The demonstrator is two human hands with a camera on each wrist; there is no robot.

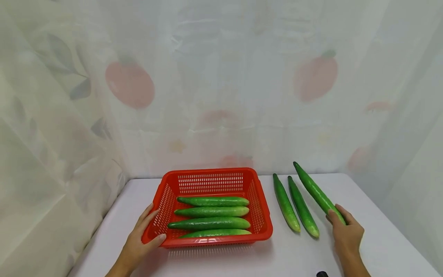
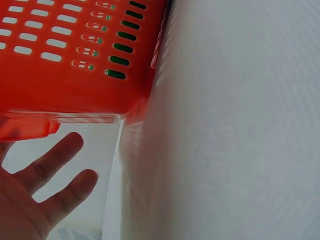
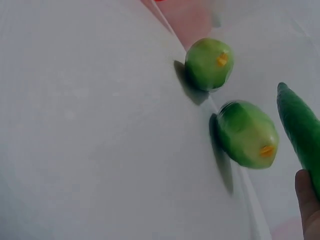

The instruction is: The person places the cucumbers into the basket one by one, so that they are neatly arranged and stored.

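My right hand (image 1: 347,233) grips a green cucumber (image 1: 315,191) near its lower end. The cucumber slants up and left at the right of the table; the right wrist view shows it clear of the table beside a thumb (image 3: 306,196). Two more cucumbers lie to its left, a nearer one (image 1: 303,207) and a farther one (image 1: 285,203). My left hand (image 1: 135,243) touches the left front corner of a red plastic basket (image 1: 211,242), fingers spread and fairly straight. Inside the basket several cucumbers (image 1: 209,222) lie crosswise, one above another.
A white table (image 1: 287,257) bears everything. Pale printed curtains (image 1: 221,96) close off the back and both sides. A small black object (image 1: 322,274) shows at the bottom edge, cut off by the frame.
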